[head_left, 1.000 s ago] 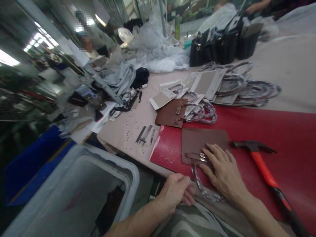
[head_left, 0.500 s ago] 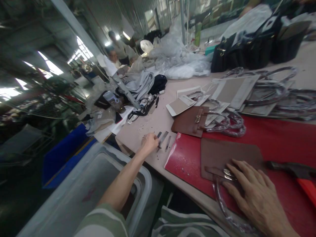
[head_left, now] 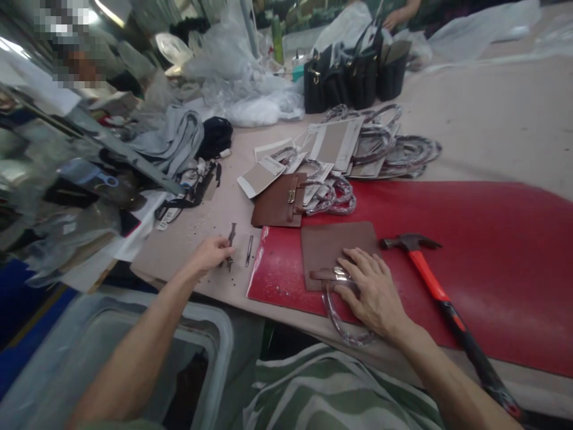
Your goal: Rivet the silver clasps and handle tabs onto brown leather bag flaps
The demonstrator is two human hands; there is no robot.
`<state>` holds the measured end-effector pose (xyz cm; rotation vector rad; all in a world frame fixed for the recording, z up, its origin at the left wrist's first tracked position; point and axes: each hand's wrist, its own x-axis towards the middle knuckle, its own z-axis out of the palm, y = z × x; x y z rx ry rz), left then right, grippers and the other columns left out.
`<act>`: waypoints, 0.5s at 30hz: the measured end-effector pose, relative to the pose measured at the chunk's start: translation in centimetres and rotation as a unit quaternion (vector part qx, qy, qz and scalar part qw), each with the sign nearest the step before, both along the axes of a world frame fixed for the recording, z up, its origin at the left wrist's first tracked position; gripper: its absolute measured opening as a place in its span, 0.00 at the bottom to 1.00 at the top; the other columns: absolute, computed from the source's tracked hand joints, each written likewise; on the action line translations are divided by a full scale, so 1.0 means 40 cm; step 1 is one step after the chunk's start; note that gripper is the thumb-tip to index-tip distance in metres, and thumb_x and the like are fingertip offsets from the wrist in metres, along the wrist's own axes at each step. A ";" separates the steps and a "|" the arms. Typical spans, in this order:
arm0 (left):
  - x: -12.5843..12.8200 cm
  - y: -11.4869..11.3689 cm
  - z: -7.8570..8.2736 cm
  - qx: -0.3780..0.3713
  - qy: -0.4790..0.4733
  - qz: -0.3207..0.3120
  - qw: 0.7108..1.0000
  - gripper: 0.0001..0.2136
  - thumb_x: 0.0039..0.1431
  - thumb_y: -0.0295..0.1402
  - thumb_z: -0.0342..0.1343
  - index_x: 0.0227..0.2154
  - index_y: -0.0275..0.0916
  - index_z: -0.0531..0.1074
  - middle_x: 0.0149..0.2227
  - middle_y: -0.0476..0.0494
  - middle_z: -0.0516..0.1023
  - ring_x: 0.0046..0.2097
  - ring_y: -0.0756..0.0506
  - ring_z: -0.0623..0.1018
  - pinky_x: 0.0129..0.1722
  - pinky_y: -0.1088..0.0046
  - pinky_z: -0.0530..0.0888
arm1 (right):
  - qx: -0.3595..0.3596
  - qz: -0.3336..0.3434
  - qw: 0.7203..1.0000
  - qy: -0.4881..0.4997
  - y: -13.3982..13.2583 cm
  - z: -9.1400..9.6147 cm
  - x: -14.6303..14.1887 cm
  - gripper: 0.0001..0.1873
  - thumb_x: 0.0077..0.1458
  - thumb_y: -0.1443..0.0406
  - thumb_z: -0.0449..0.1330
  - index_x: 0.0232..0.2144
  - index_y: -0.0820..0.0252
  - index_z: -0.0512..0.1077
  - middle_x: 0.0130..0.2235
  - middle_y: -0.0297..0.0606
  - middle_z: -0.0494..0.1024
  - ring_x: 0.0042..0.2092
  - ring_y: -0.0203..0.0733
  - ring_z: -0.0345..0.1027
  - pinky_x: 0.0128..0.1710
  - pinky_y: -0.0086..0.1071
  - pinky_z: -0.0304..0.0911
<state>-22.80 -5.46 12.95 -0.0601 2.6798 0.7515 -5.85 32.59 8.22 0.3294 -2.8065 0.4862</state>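
My left hand (head_left: pixel 212 252) is closed in a pinch on a slim dark metal tool (head_left: pixel 232 232), near the left end of the table; its exact kind is unclear. Just right of it lies another thin metal rod (head_left: pixel 249 251). My right hand (head_left: pixel 373 292) lies with fingers spread over a brown leather bag panel (head_left: pixel 333 245), touching it beside a shiny metal clasp (head_left: pixel 341 273). A plastic-wrapped handle (head_left: pixel 338 322) loops from the panel over the table's near edge. To the right, a claw hammer (head_left: pixel 425 272) with a red and black handle rests on the red mat (head_left: pixel 501 269).
Behind the panel lie another brown bag piece (head_left: pixel 277 203) and a pile of wrapped handles (head_left: pixel 385 143). Black bags (head_left: pixel 349 77) stand farther back near another person's hand (head_left: pixel 400 15). A grey bin (head_left: pixel 219 334) stands below at left; clear plastic (head_left: pixel 250 89) is heaped behind.
The view has swung right, bringing the whole hammer into sight. My left hand has drawn the slim tool into its pinch; my right hand stays on the leather panel.
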 end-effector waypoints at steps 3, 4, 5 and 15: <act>0.052 -0.009 0.007 0.246 0.036 0.070 0.966 0.15 0.45 0.43 0.65 0.29 0.35 0.75 0.27 0.46 0.77 0.29 0.47 0.75 0.30 0.75 0.71 | -0.004 0.001 1.000 -0.004 0.000 0.001 0.001 0.24 0.65 0.56 0.55 0.58 0.61 0.69 0.64 0.50 0.67 0.65 0.59 0.56 0.64 0.58 0.51; 0.072 0.004 0.005 0.300 0.047 0.092 0.948 0.18 0.44 0.44 0.67 0.31 0.34 0.76 0.29 0.45 0.79 0.30 0.47 0.76 0.32 0.74 0.73 | -0.004 0.001 1.000 -0.004 0.000 0.001 0.000 0.24 0.65 0.56 0.55 0.58 0.61 0.68 0.64 0.50 0.67 0.65 0.59 0.56 0.64 0.58 0.51; 0.094 0.025 0.000 0.340 0.060 0.108 0.932 0.19 0.45 0.45 0.68 0.33 0.34 0.76 0.31 0.43 0.80 0.32 0.46 0.78 0.34 0.72 0.75 | -0.004 0.002 1.000 -0.005 0.000 0.001 0.000 0.24 0.65 0.56 0.55 0.58 0.61 0.68 0.64 0.50 0.67 0.65 0.59 0.56 0.64 0.58 0.51; 0.234 0.261 -0.075 0.314 0.267 -0.094 0.906 0.06 0.62 0.31 0.58 0.39 0.37 0.77 0.43 0.39 0.82 0.46 0.43 0.81 0.51 0.64 0.78 | -0.008 0.004 1.000 0.003 -0.002 0.001 -0.001 0.23 0.66 0.55 0.54 0.58 0.61 0.68 0.63 0.50 0.68 0.65 0.59 0.57 0.64 0.57 0.52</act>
